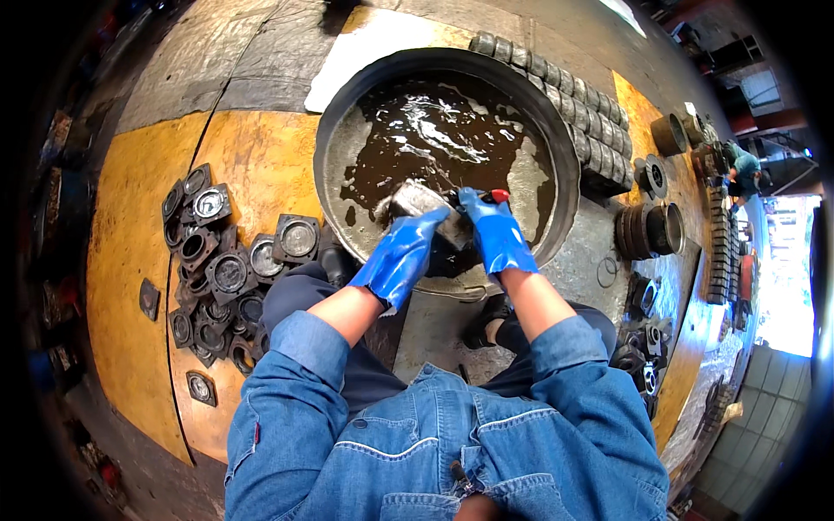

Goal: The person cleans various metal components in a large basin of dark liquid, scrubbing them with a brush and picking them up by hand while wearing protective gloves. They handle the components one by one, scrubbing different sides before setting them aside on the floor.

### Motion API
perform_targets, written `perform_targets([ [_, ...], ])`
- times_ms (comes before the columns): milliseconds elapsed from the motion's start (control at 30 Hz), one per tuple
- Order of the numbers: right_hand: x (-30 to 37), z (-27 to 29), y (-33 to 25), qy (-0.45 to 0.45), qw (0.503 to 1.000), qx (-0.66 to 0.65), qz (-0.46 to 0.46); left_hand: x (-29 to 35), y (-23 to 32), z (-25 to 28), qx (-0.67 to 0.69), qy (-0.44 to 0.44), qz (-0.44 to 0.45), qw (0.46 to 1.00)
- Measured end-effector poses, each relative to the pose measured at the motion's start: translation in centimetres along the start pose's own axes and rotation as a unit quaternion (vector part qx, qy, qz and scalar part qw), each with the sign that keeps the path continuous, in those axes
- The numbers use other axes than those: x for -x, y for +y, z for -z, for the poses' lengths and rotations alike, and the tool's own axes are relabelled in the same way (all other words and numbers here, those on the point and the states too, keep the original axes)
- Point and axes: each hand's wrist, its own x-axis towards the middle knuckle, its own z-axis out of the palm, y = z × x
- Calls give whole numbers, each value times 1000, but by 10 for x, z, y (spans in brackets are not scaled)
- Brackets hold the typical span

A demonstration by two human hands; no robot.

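Reaching over the basin (pixel 566 143), we grip with our left hand (pixel 417 236) a grey part (pixel 413 196), its body just ahead of our fingers above the basin's near half; rightward there, our right hand (pixel 488 224) closes around a red-ended tool (pixel 499 196).

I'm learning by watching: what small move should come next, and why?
Perhaps steady the metal part with the left hand and draw the red-ended tool across it with the right hand: both are held close together over the basin of dark liquid.
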Motion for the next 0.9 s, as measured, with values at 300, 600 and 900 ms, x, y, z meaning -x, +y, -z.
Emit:
perform_targets([
  [300, 7, 35, -4, -57, 977, -206, 6, -31, 11, 4, 367, -50, 243, 896],
  [600, -69, 63, 1, -93, 989, -105, -56, -49, 18, 8, 200, -174, 318, 910],
  [900, -102, 47, 49, -152, 973, 116, 129, -58, 8, -1, 131, -172, 393, 894],
])
